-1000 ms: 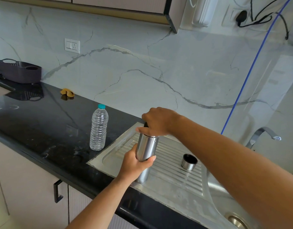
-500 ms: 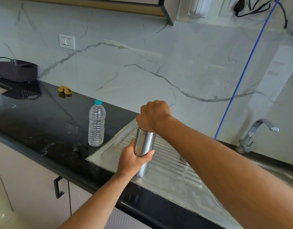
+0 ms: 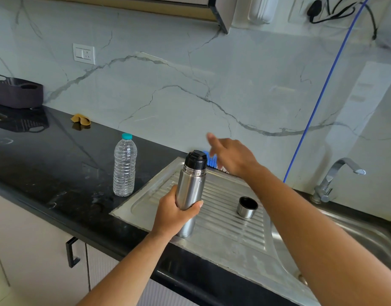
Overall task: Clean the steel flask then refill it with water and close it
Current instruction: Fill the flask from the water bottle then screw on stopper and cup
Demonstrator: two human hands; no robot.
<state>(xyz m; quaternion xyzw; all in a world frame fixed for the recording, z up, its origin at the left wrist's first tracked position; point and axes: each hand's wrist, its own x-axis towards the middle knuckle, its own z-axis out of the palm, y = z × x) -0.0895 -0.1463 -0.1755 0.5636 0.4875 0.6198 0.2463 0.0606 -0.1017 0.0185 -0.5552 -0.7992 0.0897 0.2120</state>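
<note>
Ribbed steel drainboard (image 3: 225,228) bore the upright steel flask (image 3: 190,191), gripped by the left hand (image 3: 174,214); at its one o'clock, the right hand (image 3: 231,156) hovered, fingers loose and empty.

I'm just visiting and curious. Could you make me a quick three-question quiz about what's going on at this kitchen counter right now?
1. True or false: the steel flask stands upright on the drainboard with its black stopper in place.
2. Which hand grips the flask? A) left hand B) right hand C) both
3. Fill in: the flask's steel cup lid sits open side up on the ____, apart from the flask.

Key: 1 true. 2 A; the right hand is lifted clear, fingers loose. 3 drainboard.
</note>
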